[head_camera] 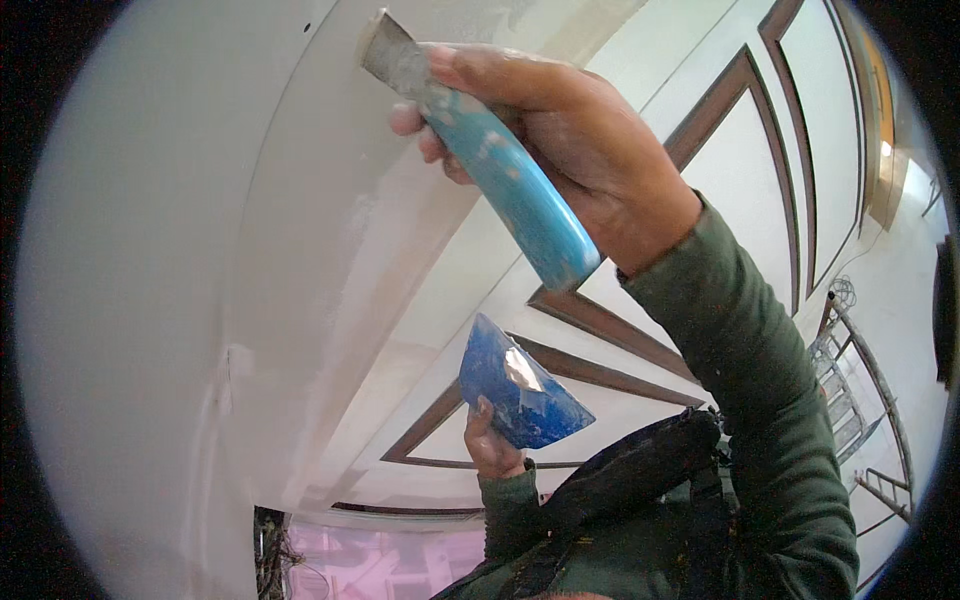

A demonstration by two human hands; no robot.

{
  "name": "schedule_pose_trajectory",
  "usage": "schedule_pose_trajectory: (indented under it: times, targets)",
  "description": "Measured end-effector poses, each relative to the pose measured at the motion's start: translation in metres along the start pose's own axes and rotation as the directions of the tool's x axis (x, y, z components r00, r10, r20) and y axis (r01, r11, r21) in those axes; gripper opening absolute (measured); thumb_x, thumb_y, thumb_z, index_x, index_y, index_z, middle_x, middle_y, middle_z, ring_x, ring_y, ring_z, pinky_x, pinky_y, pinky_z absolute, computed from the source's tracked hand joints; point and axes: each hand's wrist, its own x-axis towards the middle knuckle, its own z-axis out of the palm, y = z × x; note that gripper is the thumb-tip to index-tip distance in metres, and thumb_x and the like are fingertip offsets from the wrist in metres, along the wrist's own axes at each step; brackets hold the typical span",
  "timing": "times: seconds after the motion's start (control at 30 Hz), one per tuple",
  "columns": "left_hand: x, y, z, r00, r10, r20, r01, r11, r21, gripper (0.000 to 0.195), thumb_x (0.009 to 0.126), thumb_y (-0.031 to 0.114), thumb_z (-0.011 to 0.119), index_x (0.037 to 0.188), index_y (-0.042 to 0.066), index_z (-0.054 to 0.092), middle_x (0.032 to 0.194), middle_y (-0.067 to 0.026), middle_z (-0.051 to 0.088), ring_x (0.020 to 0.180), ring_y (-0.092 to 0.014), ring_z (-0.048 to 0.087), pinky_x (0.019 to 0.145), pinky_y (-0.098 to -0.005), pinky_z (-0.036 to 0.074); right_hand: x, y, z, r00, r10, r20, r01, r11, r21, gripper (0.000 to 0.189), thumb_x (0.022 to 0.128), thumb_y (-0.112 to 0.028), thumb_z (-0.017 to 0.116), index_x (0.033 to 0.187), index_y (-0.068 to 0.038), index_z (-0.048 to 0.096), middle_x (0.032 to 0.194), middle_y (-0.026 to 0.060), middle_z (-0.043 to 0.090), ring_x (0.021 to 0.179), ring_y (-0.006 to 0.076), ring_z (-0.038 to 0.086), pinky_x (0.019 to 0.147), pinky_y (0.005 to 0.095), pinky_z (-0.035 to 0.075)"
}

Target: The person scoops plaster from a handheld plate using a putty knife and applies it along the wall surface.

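My right hand [615, 142] grips a putty knife by its worn turquoise handle [517, 187], thumb near the metal blade. The blade [388, 52], smeared with pale compound, lies at or close to a whitish plastered surface [300, 187]; contact cannot be told. Lower down, my left hand [491, 446] holds a blue putty spreader or hawk [517, 397] by its edge. A dab of white compound [523, 369] sits on its face. Damp-looking streaks and smoothed patches mark the plastered surface. Both my arms wear dark green sleeves.
Brown-framed white panels [750, 142] run beyond my right arm. A ladder-like metal frame [870, 390] stands at the right, with coiled wire [842, 291] near its top. Loose wires [276, 555] hang in a dark gap at the lower left, beside a pinkish surface [360, 562]. A dark strap crosses my body.
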Motion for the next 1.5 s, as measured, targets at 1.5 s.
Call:
schedule_pose_trajectory:
  times: [1.5]
  targets:
    - [-0.008, -0.007, -0.010, 0.997, -0.001, -0.075, -0.004, 0.997, -0.071, 0.045, 0.092, 0.017, 0.055, 0.130, -0.004, 0.044, 0.120, -0.0147, 0.058, 0.108, -0.028, 0.059, 0.094, -0.0431, 0.048, 0.079, 0.011, -0.041, 0.979, 0.016, 0.206, -0.060, 0.976, 0.210, 0.026, 0.099, -0.017, 0.047, 0.113, 0.004, 0.051, 0.092, 0.0118, 0.058, 0.075, 0.0160, 0.061, 0.064, 0.0245, 0.053]
